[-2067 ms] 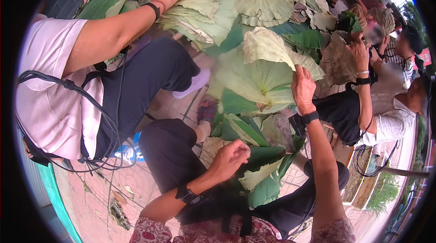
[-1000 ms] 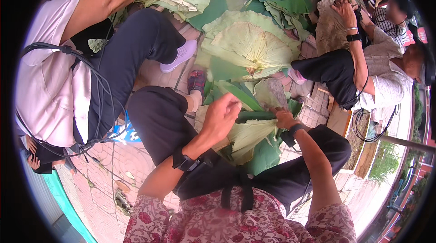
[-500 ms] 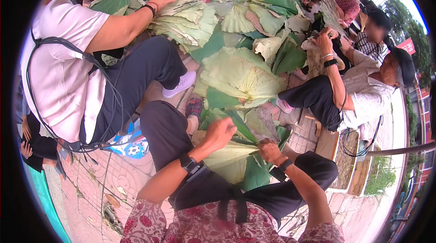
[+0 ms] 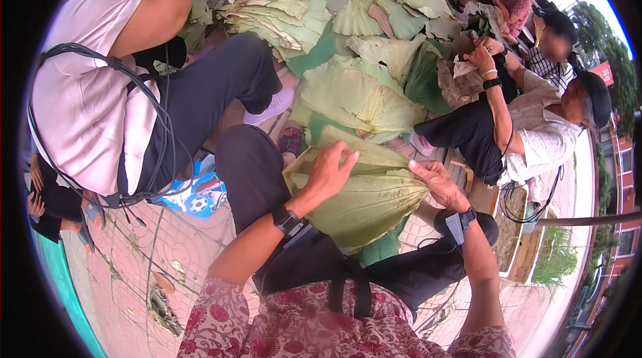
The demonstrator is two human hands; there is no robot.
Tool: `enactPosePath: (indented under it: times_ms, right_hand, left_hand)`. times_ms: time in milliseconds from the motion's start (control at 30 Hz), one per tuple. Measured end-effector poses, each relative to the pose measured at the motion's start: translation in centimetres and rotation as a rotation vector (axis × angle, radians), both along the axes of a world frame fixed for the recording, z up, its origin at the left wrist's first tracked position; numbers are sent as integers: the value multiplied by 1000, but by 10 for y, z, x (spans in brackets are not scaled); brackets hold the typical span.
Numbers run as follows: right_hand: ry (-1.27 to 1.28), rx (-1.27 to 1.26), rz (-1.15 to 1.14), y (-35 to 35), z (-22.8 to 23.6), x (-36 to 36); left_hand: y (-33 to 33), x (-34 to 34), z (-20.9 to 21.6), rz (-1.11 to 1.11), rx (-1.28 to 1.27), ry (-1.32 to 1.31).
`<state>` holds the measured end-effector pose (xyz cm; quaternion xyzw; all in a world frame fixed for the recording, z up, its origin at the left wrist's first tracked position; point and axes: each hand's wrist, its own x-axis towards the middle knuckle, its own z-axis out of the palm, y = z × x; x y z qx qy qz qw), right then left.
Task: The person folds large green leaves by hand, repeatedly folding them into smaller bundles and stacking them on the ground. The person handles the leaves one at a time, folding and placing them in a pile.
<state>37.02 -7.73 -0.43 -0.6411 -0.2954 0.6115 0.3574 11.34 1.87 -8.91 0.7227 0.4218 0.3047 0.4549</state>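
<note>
A large pale green lotus leaf [image 4: 368, 204], folded over with its ribs fanning out, spans the space above my lap. My right hand [image 4: 438, 183] pinches it at the right, where the ribs draw together. Over the upper left part of the leaf is my left hand [image 4: 329, 172], its fingers loosely bent and thumb apart. Whether its fingertips touch the leaf is hard to tell. Below the held leaf, a darker green leaf [image 4: 382, 250] shows near my knee.
Ahead lies a broad pale lotus leaf [image 4: 364, 100], with a leaf stack [image 4: 277, 17] and more leaves beyond. A person in a light shirt [image 4: 100, 90] sits close at left; another [image 4: 548, 124] handles leaves at right. A blue and white bag [image 4: 197, 197] rests on the paving.
The leaf at my lap now spreads wider with its pale face up. My right hand has moved up and right. The left neighbour's arm has drawn away from the leaf stack.
</note>
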Motion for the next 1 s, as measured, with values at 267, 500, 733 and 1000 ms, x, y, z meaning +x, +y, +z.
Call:
enactPosePath:
  times_ms: [267, 500, 733, 1000]
  right_hand:
    - [-141, 188, 117, 31, -9, -2]
    - [-72, 463, -199, 115, -10, 29]
    - [-22, 492, -655, 182, -67, 69]
    - [275, -63, -847, 206, -257, 48]
  left_hand:
    - [-5, -8, 2, -65, 19, 57]
    - [-7, -10, 6, -12, 33, 6]
    - [-7, -13, 20, -65, -85, -6]
    - [-3, -17, 37, -146, -189, 9]
